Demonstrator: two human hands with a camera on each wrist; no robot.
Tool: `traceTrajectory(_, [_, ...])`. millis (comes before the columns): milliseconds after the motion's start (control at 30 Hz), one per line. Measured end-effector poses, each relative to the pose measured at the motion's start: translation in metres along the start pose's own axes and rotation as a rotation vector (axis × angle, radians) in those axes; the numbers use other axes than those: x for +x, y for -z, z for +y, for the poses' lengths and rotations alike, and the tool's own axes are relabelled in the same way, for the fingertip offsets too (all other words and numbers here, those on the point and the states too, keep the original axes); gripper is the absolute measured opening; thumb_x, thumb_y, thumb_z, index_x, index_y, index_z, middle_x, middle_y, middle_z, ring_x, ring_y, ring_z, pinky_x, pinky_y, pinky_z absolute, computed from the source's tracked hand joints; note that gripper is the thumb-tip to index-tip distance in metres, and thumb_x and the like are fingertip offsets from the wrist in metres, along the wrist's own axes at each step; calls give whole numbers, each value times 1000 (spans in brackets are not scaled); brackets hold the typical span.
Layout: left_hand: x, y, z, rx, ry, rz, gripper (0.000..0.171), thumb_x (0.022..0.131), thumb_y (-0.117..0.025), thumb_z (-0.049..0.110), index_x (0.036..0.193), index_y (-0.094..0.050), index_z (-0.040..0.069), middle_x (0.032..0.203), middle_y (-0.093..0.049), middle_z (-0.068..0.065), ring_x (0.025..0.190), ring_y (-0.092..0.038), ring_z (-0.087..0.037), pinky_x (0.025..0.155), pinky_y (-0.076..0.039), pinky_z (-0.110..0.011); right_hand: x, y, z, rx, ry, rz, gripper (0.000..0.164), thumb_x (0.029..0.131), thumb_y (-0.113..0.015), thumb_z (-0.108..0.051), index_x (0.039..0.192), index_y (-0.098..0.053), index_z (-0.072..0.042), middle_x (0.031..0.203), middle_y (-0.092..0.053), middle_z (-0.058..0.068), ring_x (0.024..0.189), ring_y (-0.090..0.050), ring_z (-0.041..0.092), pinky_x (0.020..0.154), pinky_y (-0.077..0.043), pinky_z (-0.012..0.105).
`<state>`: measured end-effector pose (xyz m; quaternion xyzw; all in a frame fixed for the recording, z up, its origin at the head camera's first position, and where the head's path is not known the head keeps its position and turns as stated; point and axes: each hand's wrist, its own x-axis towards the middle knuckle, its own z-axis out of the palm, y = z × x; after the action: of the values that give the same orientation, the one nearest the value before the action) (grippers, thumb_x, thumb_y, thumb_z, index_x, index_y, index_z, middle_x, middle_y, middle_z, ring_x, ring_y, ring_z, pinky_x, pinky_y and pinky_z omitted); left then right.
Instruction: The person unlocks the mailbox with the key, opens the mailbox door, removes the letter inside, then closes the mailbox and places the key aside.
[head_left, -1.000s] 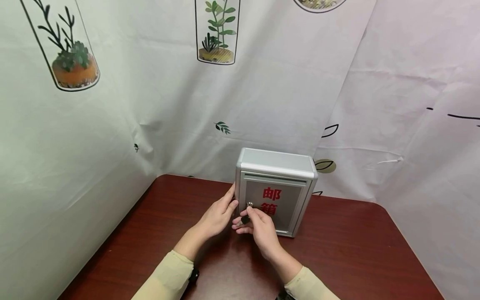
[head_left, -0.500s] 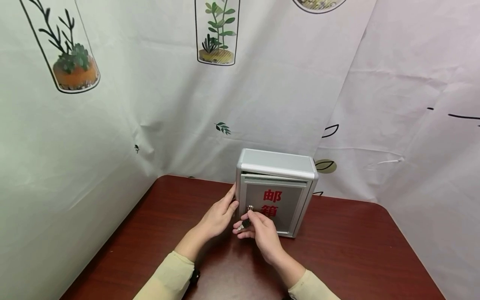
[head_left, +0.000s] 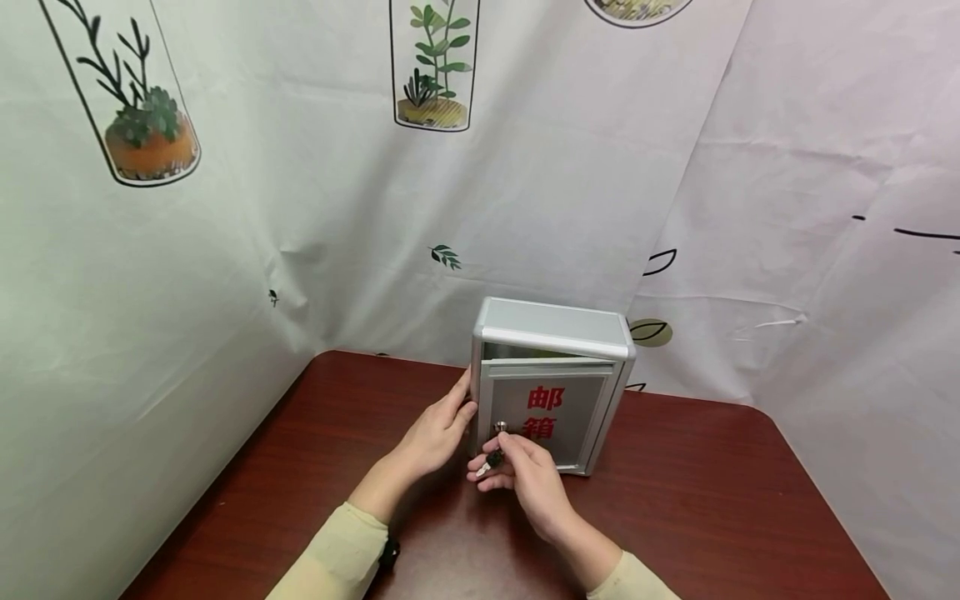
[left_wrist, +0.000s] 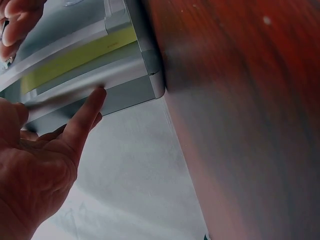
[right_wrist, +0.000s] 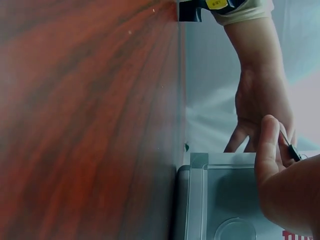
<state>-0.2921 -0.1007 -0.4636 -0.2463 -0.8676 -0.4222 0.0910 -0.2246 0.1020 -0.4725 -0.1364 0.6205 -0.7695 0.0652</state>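
Head: counter (head_left: 675, 500) overlooked forward and down, from above.
Wrists: mailbox (right_wrist: 225, 195) viewed close, counter turned sideways.
Shared throughout: mailbox, counter.

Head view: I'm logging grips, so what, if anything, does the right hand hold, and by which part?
The right hand seems to pinch a key at the lock, but its fingertips hide the gripped part. Another key shows below.

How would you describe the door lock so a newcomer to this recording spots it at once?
On the dark red table stands a silver box with red characters on its door. Near the door's left edge, just above the right hand, is the lock. It is the small, round, shiny metal piece, unlike the flat red characters beside it.
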Motion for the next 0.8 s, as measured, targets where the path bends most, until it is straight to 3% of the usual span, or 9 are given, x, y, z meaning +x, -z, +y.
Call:
traceTrajectory(433, [0,0,-2,-3,1,-20,66,121,-49,35,180,-19,33,174,-45,-9,151,-55,-33,121,-46,-57,-18,16,-7,-27,-24,-146,52,122,-47,-32,122,-60,19,108,-78,33,95,-82,27,82,-67,38])
traceTrajectory(567, [0,0,-2,-18,-6,-24,66,121,-50,32,180,-19,32,172,-49,-9,127,-71,-31,108,-56,-53,-23,20,-7,-14,-19,-187,54,122,-46,-30,122,-57,23,107,-78,32,95,-82,26,81,-67,37])
traceTrajectory(667, [0,-1,-2,-26,-9,-22,66,122,-50,31,180,-20,31,170,-51,-10,105,-76,-28,96,-61,-47,-26,24,-8,-7,-13,-214,57,122,-45,-29,122,-54,27,107,-79,30,95,-82,25,80,-67,36])
traceTrajectory(800, [0,-2,-1,-21,-12,-9,66,121,-51,31,180,-21,30,170,-51,-10,102,-76,-23,95,-61,-46,-29,28,-8,-6,-1,-243,57,122,-44,-27,122,-52,29,106,-80,28,95,-82,24,79,-66,35])
